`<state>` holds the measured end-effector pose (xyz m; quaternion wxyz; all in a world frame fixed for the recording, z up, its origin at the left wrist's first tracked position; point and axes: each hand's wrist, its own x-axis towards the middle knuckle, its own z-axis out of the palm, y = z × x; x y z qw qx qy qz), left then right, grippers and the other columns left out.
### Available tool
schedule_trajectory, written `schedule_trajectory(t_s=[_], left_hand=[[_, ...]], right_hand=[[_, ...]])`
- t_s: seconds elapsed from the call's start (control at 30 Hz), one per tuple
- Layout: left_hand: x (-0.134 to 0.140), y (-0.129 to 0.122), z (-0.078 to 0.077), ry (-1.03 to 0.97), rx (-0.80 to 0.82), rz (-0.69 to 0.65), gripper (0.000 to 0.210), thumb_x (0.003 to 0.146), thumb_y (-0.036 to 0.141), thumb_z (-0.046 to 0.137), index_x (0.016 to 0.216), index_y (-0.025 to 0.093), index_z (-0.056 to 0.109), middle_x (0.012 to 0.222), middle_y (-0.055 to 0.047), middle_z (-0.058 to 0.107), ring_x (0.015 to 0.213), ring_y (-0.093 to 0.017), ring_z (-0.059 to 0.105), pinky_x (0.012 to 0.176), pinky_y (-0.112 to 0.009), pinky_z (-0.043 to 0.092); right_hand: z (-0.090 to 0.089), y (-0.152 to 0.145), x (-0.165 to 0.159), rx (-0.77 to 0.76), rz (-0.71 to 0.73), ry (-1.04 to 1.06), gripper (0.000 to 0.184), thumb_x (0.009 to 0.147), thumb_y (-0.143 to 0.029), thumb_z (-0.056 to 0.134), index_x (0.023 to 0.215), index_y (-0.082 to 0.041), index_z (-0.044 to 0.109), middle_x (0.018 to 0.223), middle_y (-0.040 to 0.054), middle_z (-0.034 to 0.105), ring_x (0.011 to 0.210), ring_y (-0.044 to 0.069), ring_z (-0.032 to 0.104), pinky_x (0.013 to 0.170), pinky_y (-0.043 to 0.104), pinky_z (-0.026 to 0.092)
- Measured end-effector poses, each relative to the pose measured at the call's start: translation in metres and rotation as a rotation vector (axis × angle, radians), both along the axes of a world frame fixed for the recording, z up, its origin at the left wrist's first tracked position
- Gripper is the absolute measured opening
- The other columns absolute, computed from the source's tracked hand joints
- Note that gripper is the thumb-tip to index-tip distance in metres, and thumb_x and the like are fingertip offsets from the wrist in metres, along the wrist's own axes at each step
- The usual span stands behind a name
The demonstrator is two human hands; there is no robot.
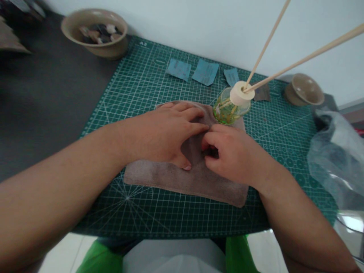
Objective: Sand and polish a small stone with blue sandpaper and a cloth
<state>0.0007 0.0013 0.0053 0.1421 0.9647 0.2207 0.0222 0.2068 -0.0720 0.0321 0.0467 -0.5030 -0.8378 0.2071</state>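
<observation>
A brown cloth point(182, 178) lies on the green cutting mat point(136, 91). My left hand point(167, 132) rests flat on it with fingers and thumb spread. Curled low over the cloth's middle, my right hand point(227, 151) brings thumb and fingertips together against the fabric, seemingly pinching it; the tips are partly hidden. A curved pale edge shows beside my left fingers at the cloth's far side; I cannot tell what it belongs to. Just beyond my right hand, a reed diffuser bottle point(229, 108) with green contents, a pale cap and wooden sticks stands upright at the cloth's far right part.
Small blue packets point(206, 72) lie at the back of the mat. At the back left is a beige bowl point(113, 49) holding stones or similar pieces. A smaller bowl point(298, 91) stands back right, and a clear plastic bag point(332, 159) lies at the right edge.
</observation>
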Motion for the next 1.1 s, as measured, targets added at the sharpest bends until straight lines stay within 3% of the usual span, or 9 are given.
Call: schedule_trajectory(t_s=[0.13,0.27,0.37,0.6,0.83,1.1], left_hand=[[0.0010,-0.0002,-0.0003,-0.023,-0.008,-0.009,0.092,0.070,0.060,0.085,0.150,0.027,0.054,0.167,-0.012,0.042,0.156,-0.041,0.034,0.127,-0.054,0.030],[0.0008,-0.0008,-0.0006,-0.017,0.011,0.009,0.089,0.068,0.064,0.085,0.145,0.028,0.059,0.166,-0.013,0.043,0.154,-0.042,0.036,0.124,-0.056,0.033],[0.0002,-0.0005,-0.0012,0.000,0.014,0.012,0.087,0.068,0.065,0.085,0.143,0.028,0.060,0.164,-0.013,0.045,0.154,-0.042,0.037,0.124,-0.056,0.033],[0.0001,0.0003,-0.0031,-0.033,-0.002,0.003,0.086,0.070,0.062,0.083,0.144,0.025,0.060,0.163,-0.013,0.048,0.154,-0.043,0.036,0.126,-0.055,0.030],[-0.0008,0.0002,-0.0039,-0.045,-0.005,0.016,0.090,0.070,0.063,0.083,0.147,0.026,0.056,0.163,-0.012,0.047,0.155,-0.042,0.034,0.127,-0.055,0.030],[-0.0013,0.0006,-0.0032,-0.040,-0.016,0.012,0.088,0.070,0.063,0.084,0.148,0.030,0.056,0.164,-0.010,0.048,0.156,-0.040,0.035,0.128,-0.054,0.030]], right_hand=[[-0.0014,-0.0017,-0.0004,0.059,-0.015,0.058,0.012,0.084,-0.015,0.059,0.082,-0.017,0.071,0.096,0.0083,0.063,0.089,0.022,0.062,0.078,0.034,0.045],[-0.0025,-0.0010,-0.0028,0.084,-0.027,0.111,0.008,0.083,-0.015,0.060,0.082,-0.016,0.068,0.088,0.0061,0.067,0.083,0.021,0.062,0.075,0.032,0.043],[-0.0040,0.0004,-0.0043,0.081,-0.013,0.094,0.009,0.083,-0.014,0.060,0.084,-0.016,0.069,0.084,0.0059,0.070,0.080,0.020,0.063,0.074,0.033,0.044],[-0.0054,0.0014,-0.0041,0.015,0.028,0.039,0.019,0.086,-0.012,0.059,0.093,-0.014,0.076,0.102,0.0113,0.075,0.097,0.026,0.068,0.085,0.036,0.047],[-0.0031,0.0017,-0.0024,0.049,0.000,0.019,0.013,0.083,-0.013,0.061,0.089,-0.015,0.072,0.093,0.0086,0.073,0.086,0.023,0.064,0.077,0.034,0.045],[-0.0034,0.0026,-0.0034,0.030,0.003,0.040,0.014,0.082,-0.012,0.058,0.084,-0.015,0.072,0.091,0.0084,0.073,0.086,0.023,0.066,0.077,0.034,0.045]])
